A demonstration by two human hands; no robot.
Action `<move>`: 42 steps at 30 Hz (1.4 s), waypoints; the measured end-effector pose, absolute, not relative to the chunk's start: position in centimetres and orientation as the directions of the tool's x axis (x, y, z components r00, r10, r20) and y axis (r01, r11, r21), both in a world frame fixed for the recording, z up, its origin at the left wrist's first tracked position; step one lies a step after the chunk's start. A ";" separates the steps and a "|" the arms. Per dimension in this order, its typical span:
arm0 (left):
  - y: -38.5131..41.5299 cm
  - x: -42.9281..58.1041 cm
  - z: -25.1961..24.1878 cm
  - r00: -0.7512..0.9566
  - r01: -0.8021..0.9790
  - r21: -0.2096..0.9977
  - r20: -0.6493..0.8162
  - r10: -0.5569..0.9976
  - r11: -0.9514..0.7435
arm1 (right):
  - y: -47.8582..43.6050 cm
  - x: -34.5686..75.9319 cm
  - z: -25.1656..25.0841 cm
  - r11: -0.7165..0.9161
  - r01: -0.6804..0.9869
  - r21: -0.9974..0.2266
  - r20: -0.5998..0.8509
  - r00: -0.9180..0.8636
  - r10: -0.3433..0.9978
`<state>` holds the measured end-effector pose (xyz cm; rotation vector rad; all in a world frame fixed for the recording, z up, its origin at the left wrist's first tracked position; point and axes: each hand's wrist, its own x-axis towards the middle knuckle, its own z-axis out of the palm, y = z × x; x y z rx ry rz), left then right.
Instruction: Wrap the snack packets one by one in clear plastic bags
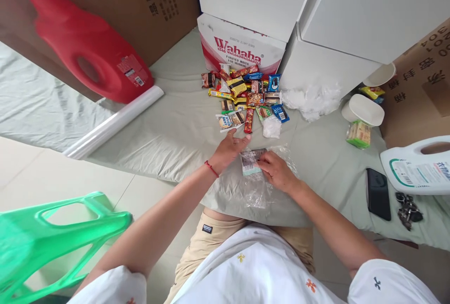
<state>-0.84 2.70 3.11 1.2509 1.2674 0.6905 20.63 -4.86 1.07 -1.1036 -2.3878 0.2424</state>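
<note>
While the right hand pinches a clear bag by its dark, pale-green-edged label, the left hand lies open, fingers apart, beside a red bar; whether its thumb touches the bar cannot be told. Bag: flat on a grey-green sheet, crumpled, nearest the person. Snacks: mixed wrappers, red, yellow and blue, heaped before a Wahaha carton, the red bar at the near edge. White pouch: right of the bar. Clear plastic: bunched, right of the heap. Bowl: white, farther right, a green packet just in front. Phone: black, beside keys, near a white bottle. Left side: red bottle, tilted; plastic roll beside it; green stool on the floor.
</note>
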 end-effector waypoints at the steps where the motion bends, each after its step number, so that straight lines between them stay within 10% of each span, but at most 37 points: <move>1: 2.8 -0.5 3.2 0.228 0.296 0.917 -0.338 0.913 0.266 | -4.9 20.6 1.0 0.655 0.667 -0.355 0.366 -0.545 0.754; 7: 3.2 -1.7 2.5 0.261 0.331 0.875 -0.443 0.858 0.352 | -5.1 20.6 0.9 0.647 0.663 -0.378 0.369 -0.533 0.761; 15: 0.7 -7.1 2.0 0.486 0.333 0.942 -0.139 0.863 -0.036 | -5.2 20.6 0.8 0.587 0.662 -0.465 0.355 -0.468 0.809; 21: -0.9 -11.1 1.8 0.738 0.469 0.651 0.084 0.670 -0.597 | -5.3 20.7 0.6 0.585 0.659 -0.472 0.369 -0.455 0.810; 25: -1.0 -13.3 3.3 0.792 0.505 0.555 0.008 0.611 -0.661 | -5.4 20.6 -0.1 0.578 0.681 -0.450 0.388 -0.433 0.813; 32: 0.4 -6.7 9.8 0.664 0.476 0.496 0.339 0.667 -0.726 | -5.5 20.4 -0.7 0.586 0.713 -0.385 0.391 -0.449 0.803; 42: -0.2 -0.2 1.9 0.860 0.447 0.439 0.029 0.510 -0.779 | -8.1 21.7 -0.2 0.468 0.830 -0.301 0.265 -0.399 0.878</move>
